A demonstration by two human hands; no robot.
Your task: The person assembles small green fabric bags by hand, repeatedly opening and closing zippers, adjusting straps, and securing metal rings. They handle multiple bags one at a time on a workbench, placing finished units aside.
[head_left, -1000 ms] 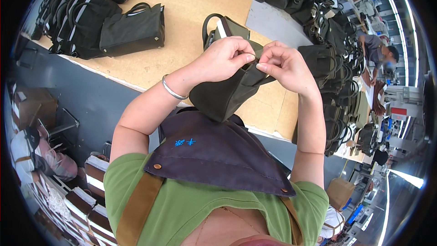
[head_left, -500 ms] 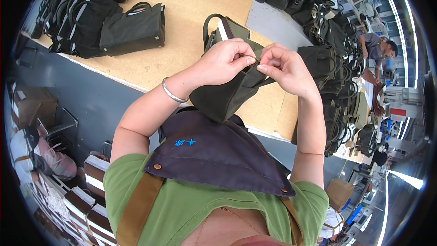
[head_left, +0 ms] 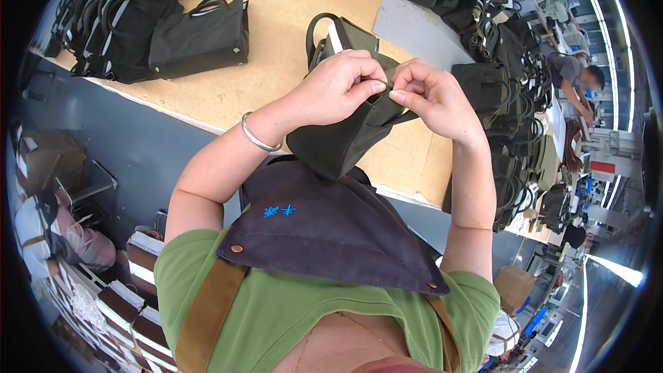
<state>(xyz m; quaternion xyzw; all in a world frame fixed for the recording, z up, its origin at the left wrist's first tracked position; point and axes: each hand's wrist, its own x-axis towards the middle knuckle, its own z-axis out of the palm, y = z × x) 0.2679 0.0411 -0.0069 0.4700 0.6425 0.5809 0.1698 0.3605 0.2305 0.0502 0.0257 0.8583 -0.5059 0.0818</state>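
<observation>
A dark green bag (head_left: 335, 141) is in front of the person's chest, over the near edge of the light-brown surface (head_left: 280, 62). The left hand (head_left: 340, 90) and the right hand (head_left: 438, 100) are close together at the bag's upper edge, each pinching it between thumb and fingers. The fingertips hide most of what is gripped, and I cannot tell whether the two hands touch. Beyond the left hand, a dark handle (head_left: 311, 36) arches up beside a white strip (head_left: 334, 39). A silver bracelet (head_left: 258, 134) circles the left wrist.

The person wears a green shirt (head_left: 276, 321) and a dark apron (head_left: 331, 242) with blue stitching and brown straps (head_left: 210, 314). The lower end of the bag overlaps the top of the apron in this view.

To the left, a dark handbag (head_left: 197, 41) stands upright on the surface, its handle raised, just beside a cluster of similar bags (head_left: 128, 24). More dark bags (head_left: 483, 90) crowd together to the right. Further right, a co-worker in a grey top (head_left: 568, 70) leans forward with arms lowered. At far left, a cardboard box (head_left: 55, 162) is near the grey floor (head_left: 148, 159).
</observation>
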